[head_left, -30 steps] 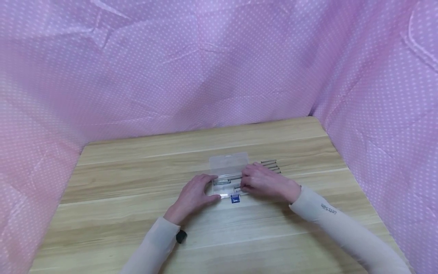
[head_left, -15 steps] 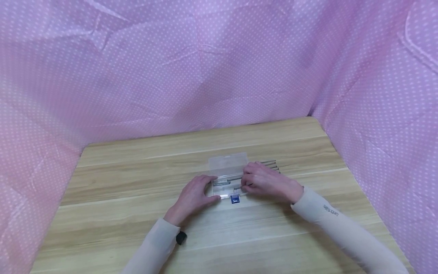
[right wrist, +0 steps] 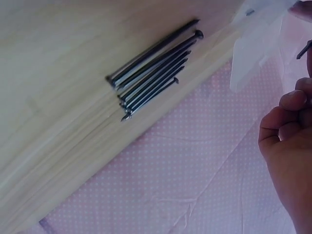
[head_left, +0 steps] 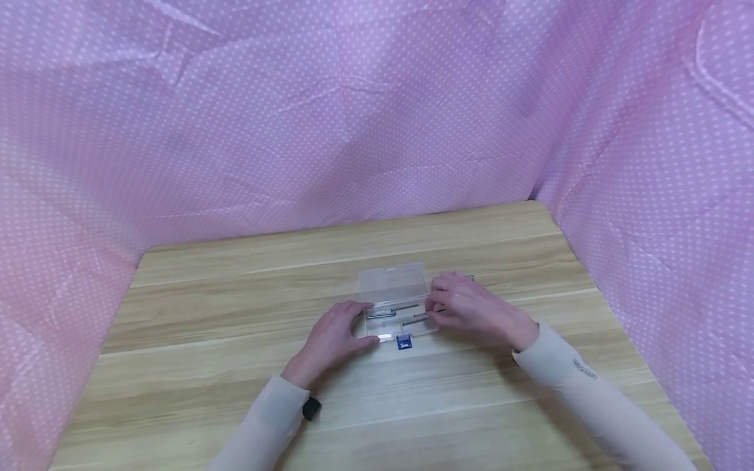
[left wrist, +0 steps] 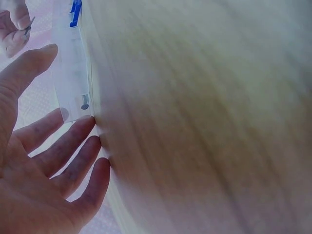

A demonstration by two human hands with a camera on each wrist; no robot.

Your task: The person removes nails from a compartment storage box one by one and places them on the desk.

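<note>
A clear plastic box point(head_left: 389, 327) with a blue latch point(head_left: 404, 341) lies on the table, its lid point(head_left: 393, 281) swung back. Inside it lie several steel nails point(head_left: 381, 315). My left hand point(head_left: 336, 337) spans the box's left end, thumb at the front corner and forefinger at the back; its fingers are nearly straight in the left wrist view. Over the box's right end, my right hand point(head_left: 471, 307) pinches a nail point(left wrist: 30, 24) between thumb and fingers. A row of nails point(right wrist: 153, 63) rests on the table beyond that hand, mostly hidden in the head view.
The wooden table point(head_left: 224, 301) has its back edge against a pink dotted cloth point(head_left: 265, 118), which also hangs along both sides. A small black object point(head_left: 312, 409) sits at the left cuff.
My right hand has shifted slightly right and back from the box, exposing more nails inside it. The left hand has stayed in place at the box's left end.
</note>
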